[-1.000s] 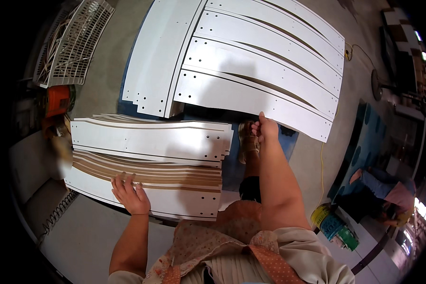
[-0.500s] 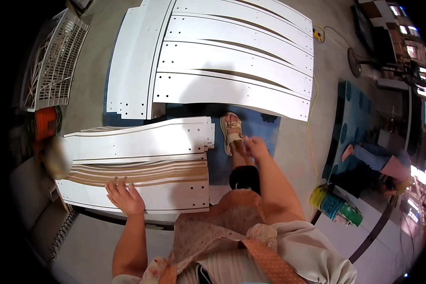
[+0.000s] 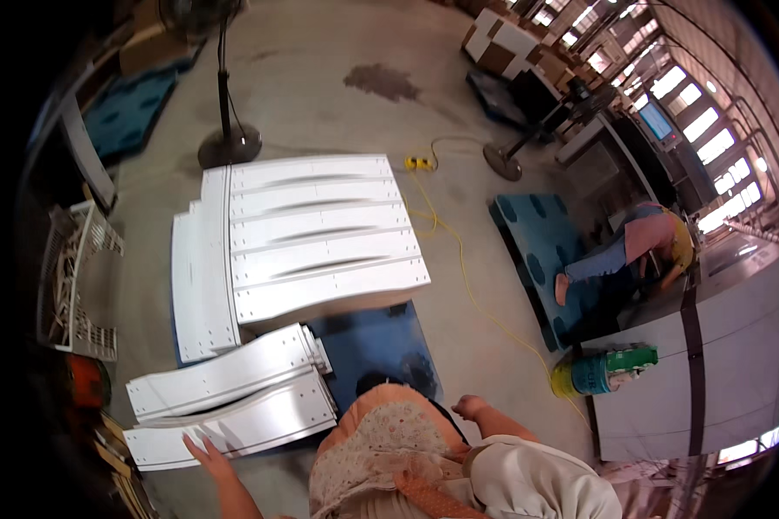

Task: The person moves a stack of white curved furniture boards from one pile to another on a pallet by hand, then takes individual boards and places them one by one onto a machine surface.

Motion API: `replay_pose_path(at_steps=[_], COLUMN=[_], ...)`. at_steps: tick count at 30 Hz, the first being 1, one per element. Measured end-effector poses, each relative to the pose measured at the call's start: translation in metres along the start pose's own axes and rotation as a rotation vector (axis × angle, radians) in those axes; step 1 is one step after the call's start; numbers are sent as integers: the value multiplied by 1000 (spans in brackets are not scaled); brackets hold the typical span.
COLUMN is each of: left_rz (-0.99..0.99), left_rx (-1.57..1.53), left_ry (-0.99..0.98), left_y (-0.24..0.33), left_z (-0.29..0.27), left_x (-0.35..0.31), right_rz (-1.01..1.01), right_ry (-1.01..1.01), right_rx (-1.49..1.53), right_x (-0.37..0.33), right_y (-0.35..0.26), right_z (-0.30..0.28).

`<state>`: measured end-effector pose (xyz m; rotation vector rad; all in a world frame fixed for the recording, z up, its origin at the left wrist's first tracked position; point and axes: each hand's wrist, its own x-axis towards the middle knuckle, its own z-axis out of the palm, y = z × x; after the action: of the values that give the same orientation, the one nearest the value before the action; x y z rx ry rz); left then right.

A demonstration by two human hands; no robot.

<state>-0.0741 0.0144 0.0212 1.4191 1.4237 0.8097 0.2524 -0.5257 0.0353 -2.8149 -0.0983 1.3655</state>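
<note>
My left hand (image 3: 206, 454), fingers apart, is at the near edge of a white curved board (image 3: 264, 413) on a stack of similar boards. Whether its fingertips press on the board is hard to tell. Another white curved board (image 3: 221, 370) lies just beyond, its far edge close to the large pile. My right hand (image 3: 469, 406) hangs beside my body, over the floor right of the blue pallet (image 3: 368, 346). Its fingers look loosely curled, and nothing shows in them.
A large pile of white slats (image 3: 320, 227) covers the pallet's far part. A yellow cable (image 3: 467, 281) crosses the floor at right, near stacked tape rolls (image 3: 590, 376). Fans (image 3: 231, 145) stand beyond. A co-worker (image 3: 632, 246) bends by a teal pallet (image 3: 537, 233). A white crate (image 3: 91, 285) is left.
My view has lifted, so the boards look smaller and more floor shows. My left hand stays by the near board. My right hand now appears lower, by my body; my sandalled foot is out of sight.
</note>
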Motion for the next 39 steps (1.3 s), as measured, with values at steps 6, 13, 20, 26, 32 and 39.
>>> replay_pose_path(at_steps=[6, 13, 20, 26, 32, 39], left_rz=[-333, -498, -295, -137, -194, -711], left_rx=[561, 941, 679, 236, 550, 563], left_ry=[-300, -715, -551, -967, -801, -391], left_y=[-63, -40, 20, 61, -29, -84], left_z=[-119, -132, -59, -22, -128, -396], left_x=[-118, -270, -258, -264, -226, -174], right_rz=[-250, -422, -146, 18, -99, -327], right_ry=[-189, -93, -169, -25, -16, -39], right_rx=[476, 150, 428, 665, 485, 213], right_x=[31, -5, -21, 5, -28, -103], right_y=[-62, -30, 42, 95, -28, -285], right_z=[-8, -15, -54, -51, -67, -5])
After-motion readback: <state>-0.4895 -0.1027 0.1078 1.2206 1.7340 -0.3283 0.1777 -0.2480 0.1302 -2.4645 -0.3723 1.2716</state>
